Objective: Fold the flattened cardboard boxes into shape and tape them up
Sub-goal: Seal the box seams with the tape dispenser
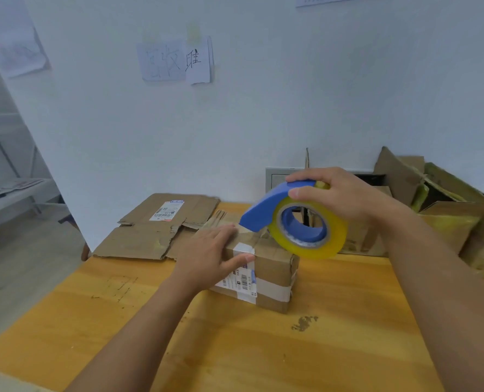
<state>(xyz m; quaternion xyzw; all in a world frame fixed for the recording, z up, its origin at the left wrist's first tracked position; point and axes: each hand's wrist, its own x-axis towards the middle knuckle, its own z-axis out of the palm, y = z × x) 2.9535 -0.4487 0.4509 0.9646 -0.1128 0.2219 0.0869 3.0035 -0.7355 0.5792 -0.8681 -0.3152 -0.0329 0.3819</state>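
A small folded cardboard box (272,267) with white labels and old tape bands stands in the middle of the yellow wooden table (235,349). My left hand (209,256) lies flat on its top, fingers straight, thumb along the front edge. My right hand (337,196) grips a blue tape dispenser (272,207) with a yellowish clear tape roll (308,230), held just above the box's right end. The dispenser's blue nose points at the box top near my left fingertips.
Flattened cardboard boxes (156,230) lie at the table's far left edge, one with a shipping label. A heap of crumpled cardboard boxes (447,216) fills the back right. A white wall stands right behind the table. A shelf (6,193) is at the left.
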